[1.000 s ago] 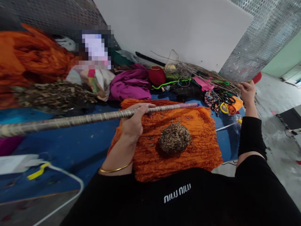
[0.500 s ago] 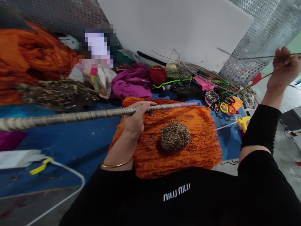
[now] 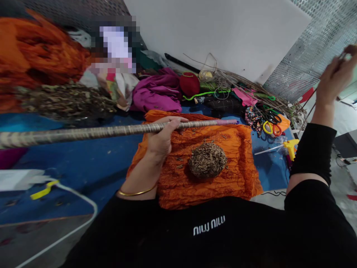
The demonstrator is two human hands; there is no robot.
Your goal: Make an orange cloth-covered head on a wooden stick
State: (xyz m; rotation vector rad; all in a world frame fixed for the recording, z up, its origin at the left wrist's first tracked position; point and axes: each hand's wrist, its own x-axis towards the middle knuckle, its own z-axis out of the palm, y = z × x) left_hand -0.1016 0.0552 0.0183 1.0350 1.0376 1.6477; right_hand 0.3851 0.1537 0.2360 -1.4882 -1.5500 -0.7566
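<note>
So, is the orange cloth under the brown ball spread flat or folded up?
Spread out, though crumpled. The orange cloth lies open on the blue table, with the brown ball on it.

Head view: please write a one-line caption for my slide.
Left hand grips a wrapped stick over orange cloth bearing a dried ball; right hand lifts thin twigs.

The scene was evenly and brightly lit; edges were bent, and blur was seen at two o'clock.

The wrapped stick (image 3: 111, 131) runs off the left edge; the right hand (image 3: 334, 76) is motion-blurred; a pixelated patch (image 3: 115, 46) hides something.
</note>
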